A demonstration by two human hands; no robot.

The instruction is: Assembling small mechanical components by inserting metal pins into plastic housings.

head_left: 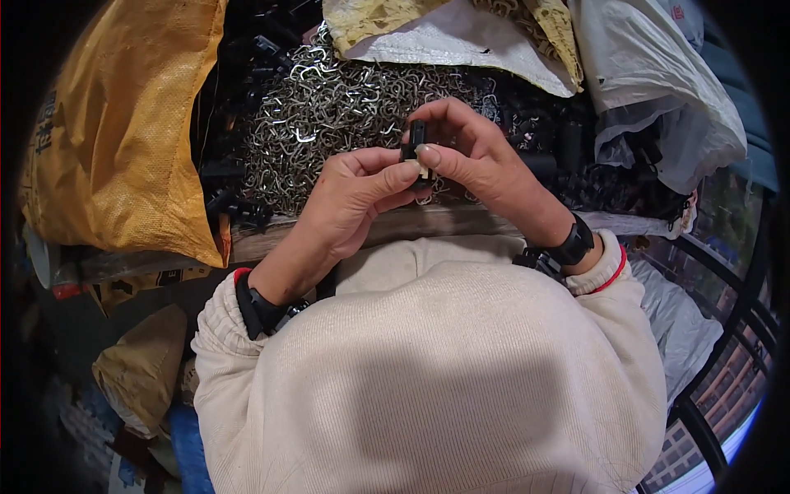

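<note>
Between both hands, a small black plastic part with a pale patch on its side is held upright above the worktable. My left hand is closed, its thumb and fingers pinching the lower end. My right hand grips the same part from the other side, thumb pressed on its face and forefinger curled round the back. Beneath and beyond the hands spreads a heap of bent silvery metal hooks. The fingers cover much of the part, so its exact kind cannot be made out.
An orange woven sack stands at the left. A white plastic bag hangs over the right side, near dark plastic parts. At the back lies an open white-and-yellow sack. The table's wooden front edge runs below my hands.
</note>
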